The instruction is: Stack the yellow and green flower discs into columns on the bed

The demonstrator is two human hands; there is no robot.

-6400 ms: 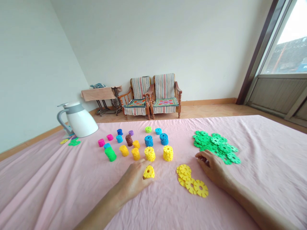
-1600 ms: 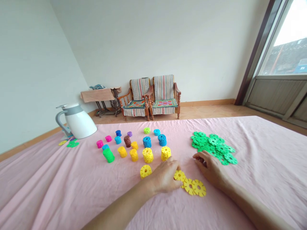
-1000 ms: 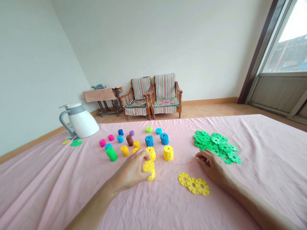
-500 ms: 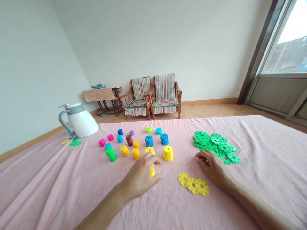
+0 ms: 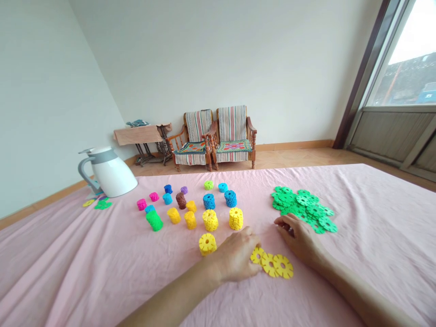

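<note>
My left hand (image 5: 238, 256) reaches across the pink cloth, its curled fingers touching the leftmost of three flat yellow discs (image 5: 272, 265). To its left stands a short stack of yellow discs (image 5: 207, 244). My right hand (image 5: 299, 240) rests on the cloth with fingers bent, between the yellow discs and a pile of green discs (image 5: 303, 206). I cannot see anything in my right hand. Beyond the hands stand several stacks, among them yellow stacks (image 5: 210, 220), blue stacks (image 5: 230, 198) and a green stack (image 5: 154, 220).
A white jug (image 5: 109, 171) stands at the far left of the pink-covered table (image 5: 102, 272), with loose discs (image 5: 98, 204) beside it. Two wooden armchairs (image 5: 216, 136) and a small table (image 5: 143, 136) stand by the far wall. A window (image 5: 405, 68) is at right.
My left hand left the short yellow stack, which now stands alone, and moved right onto the three flat yellow discs. My right hand has stayed in place.
</note>
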